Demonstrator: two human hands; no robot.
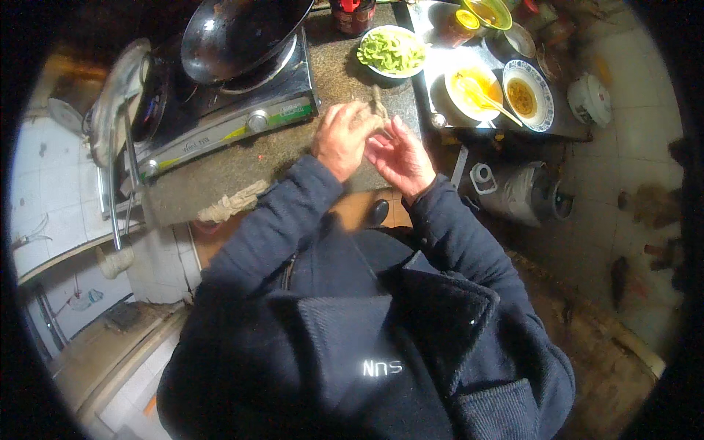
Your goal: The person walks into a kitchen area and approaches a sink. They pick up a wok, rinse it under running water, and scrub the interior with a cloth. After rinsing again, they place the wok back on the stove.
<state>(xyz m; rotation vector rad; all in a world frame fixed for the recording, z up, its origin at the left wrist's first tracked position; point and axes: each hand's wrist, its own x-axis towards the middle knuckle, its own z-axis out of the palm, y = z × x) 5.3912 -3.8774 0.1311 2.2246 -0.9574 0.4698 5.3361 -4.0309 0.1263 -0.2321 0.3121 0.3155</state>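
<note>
My left hand (344,137) and my right hand (404,157) meet over the stone counter (335,66), in front of the gas stove. Between and just beyond them is a twisted, brownish cloth (378,104). The left hand's fingers curl over part of it, and the right hand's fingertips lie close to its end, palm partly turned up. How firmly either hand holds it is hard to see. A white bowl of sliced green vegetable (393,52) stands just behind the cloth.
A dark wok (242,38) rests tilted on the gas stove (258,121). To the right, a bowl with chopsticks (465,91), a patterned plate of sauce (522,99) and a jar (461,27) stand on a metal surface. A crumpled rag (234,202) hangs at the counter's edge. Below right is a gas cylinder (514,192).
</note>
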